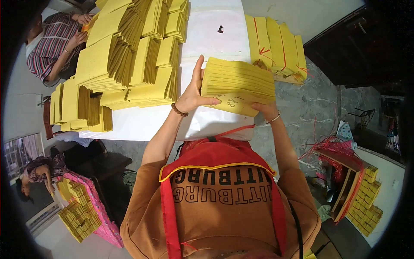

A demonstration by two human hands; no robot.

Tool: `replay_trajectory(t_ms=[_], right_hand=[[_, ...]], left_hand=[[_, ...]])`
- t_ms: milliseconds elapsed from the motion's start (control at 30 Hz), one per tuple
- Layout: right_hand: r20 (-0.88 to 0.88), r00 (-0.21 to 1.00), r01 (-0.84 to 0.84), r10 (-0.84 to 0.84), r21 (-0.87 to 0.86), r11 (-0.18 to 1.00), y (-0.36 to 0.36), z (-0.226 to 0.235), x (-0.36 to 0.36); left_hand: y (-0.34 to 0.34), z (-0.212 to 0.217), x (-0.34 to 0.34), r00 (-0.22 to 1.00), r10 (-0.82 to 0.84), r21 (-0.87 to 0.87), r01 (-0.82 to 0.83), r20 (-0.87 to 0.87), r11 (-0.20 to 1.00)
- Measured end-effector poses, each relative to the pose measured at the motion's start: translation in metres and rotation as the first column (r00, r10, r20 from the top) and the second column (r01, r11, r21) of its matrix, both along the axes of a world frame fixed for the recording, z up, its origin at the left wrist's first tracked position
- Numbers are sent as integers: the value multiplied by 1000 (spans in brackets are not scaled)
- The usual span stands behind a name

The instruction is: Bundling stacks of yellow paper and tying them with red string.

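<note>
The hands [189, 98] hold a yellow paper stack [237, 82] between them.

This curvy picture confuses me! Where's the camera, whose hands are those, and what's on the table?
No robot here: a wide camera on the head of this brown-shirted person looks down, making straight edges bend. The bare left hand and bare right hand are theirs. Together they hold a thick block of layered, yellow, paper-like sheets. Piles of similar sheets lie on the left of the white-covered table; beyond its right edge are yellow bundles tied with red string.
</note>
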State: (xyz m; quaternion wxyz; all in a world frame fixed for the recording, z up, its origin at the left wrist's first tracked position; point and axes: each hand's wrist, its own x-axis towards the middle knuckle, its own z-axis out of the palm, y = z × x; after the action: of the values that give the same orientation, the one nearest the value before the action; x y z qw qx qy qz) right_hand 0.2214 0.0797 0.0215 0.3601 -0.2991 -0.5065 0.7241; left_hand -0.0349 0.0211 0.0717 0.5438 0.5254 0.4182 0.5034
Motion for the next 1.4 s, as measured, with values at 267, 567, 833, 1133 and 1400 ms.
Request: replay_trajectory(t_ms=[267, 567, 833, 1133, 1400], right_hand=[[369, 929, -155, -15, 426, 891, 10, -29, -15], [563, 825, -330, -56, 560, 760, 35, -82, -7], [601, 798, -377, -45, 556, 741, 35, -73, -8], [313, 945, -69, -93, 469, 880, 11, -17, -13], [506, 721, -466, -474, 860, 208, 16, 23, -11]], left_hand=[[2, -98, -16, 803, 86, 145, 1, -590, 989], [0, -103, -15, 560, 128, 213, 90, -819, 973], [24, 25, 6, 441, 48, 203, 311, -896, 928], [39, 28, 40, -2, -20, -19, 376, -1000, 927], [34, 18, 41, 35, 71, 79, 370, -997, 926]])
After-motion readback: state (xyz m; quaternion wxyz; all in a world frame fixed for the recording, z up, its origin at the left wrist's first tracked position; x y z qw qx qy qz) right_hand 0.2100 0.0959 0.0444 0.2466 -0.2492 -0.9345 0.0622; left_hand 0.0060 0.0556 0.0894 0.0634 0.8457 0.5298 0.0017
